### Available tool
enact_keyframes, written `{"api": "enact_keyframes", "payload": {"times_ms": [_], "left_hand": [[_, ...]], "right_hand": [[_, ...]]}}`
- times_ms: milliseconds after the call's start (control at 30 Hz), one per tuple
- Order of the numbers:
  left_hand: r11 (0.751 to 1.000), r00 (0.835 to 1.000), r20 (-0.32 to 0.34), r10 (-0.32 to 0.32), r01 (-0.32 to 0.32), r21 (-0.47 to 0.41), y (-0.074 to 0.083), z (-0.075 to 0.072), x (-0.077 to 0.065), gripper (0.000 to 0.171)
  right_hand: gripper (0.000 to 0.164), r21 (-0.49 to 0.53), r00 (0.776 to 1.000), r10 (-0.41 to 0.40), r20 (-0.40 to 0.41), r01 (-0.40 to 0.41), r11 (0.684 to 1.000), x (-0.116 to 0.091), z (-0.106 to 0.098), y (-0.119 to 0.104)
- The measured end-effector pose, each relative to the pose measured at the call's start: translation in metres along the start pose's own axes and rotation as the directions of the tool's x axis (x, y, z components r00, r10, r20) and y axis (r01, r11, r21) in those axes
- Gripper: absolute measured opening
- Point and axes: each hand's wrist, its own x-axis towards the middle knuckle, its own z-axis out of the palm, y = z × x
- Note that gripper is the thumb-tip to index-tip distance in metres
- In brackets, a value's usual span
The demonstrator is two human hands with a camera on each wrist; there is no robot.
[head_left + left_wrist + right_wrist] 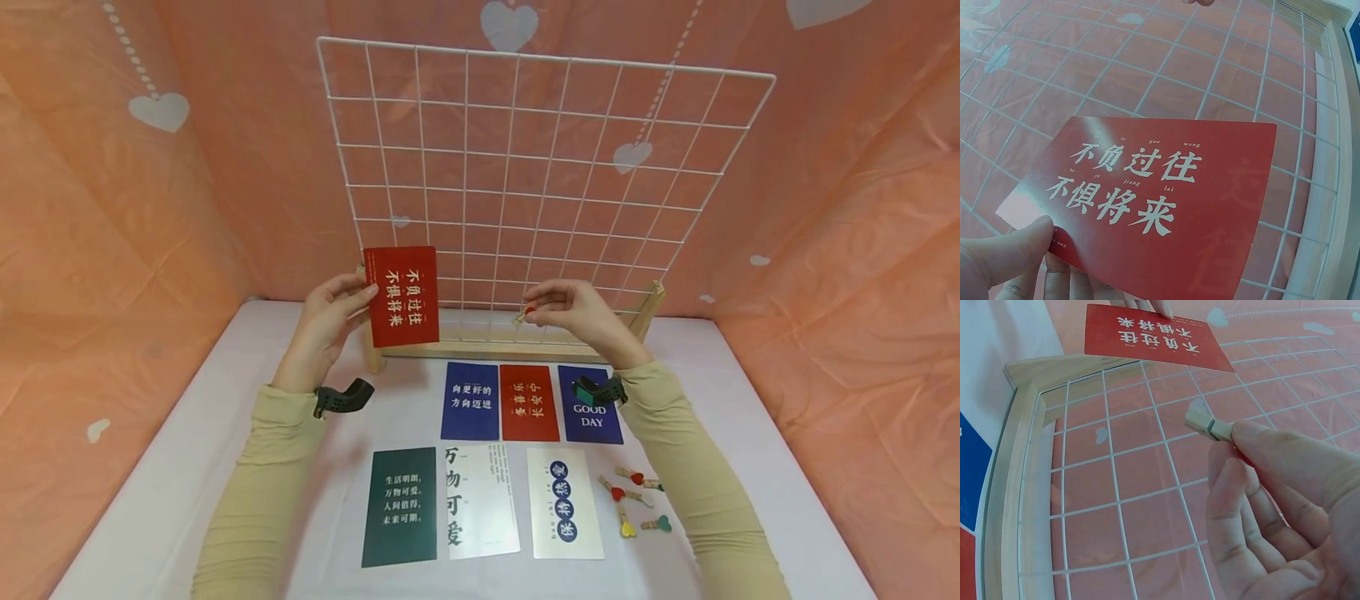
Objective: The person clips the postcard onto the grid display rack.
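Observation:
My left hand (327,321) pinches the left edge of a red card (408,325) with white Chinese characters. In the left wrist view the thumb lies on the face of the card (1210,206) and the other fingers are behind it. The card stands before the lower left of a white wire grid (487,183). Near the grid's lower right part, my right hand (573,310) pinches a small wooden clothespin (520,318). In the right wrist view the clothespin (1200,422) sticks out from between thumb and forefinger, with a bit of red under the thumb.
A wooden base (495,350) holds the grid upright. On the white table lie a blue card (469,425), a red card (529,429), a GOOD DAY card (592,432), a green card (399,542) and two white cards (483,533). Several heart clothespins (627,525) lie at the right.

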Motion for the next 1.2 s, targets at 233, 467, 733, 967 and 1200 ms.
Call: {"api": "enact_keyframes", "payload": {"times_ms": [233,467,733,967,1200], "left_hand": [[1.000,1.000,0.000,0.016,-0.016,-0.024,0.006,0.004,0.000,0.023],[0.999,0.999,-0.012,0.031,-0.031,-0.015,0.012,0.009,-0.002,0.023],[0.997,0.998,0.006,0.061,-0.060,-0.046,0.015,0.011,-0.002,0.021],[0.995,0.997,-0.002,0.081,-0.081,-0.059,0.018,0.013,0.003,0.020],[0.993,0.996,0.004,0.094,-0.093,-0.077,0.023,0.014,0.005,0.017]], "right_hand": [[0.026,-0.006,1.000,-0.005,-0.016,0.004,1.000,0.002,0.003,-0.004],[0.029,-0.017,1.000,-0.019,-0.004,0.019,1.000,0.007,0.005,-0.011],[0.022,0.019,0.999,-0.036,-0.034,0.037,0.999,0.015,0.007,-0.020],[0.026,0.030,0.998,-0.044,-0.034,0.045,0.999,0.017,0.008,-0.032],[0.025,0.025,0.994,-0.094,-0.049,0.096,0.995,0.026,0.010,-0.042]]}}
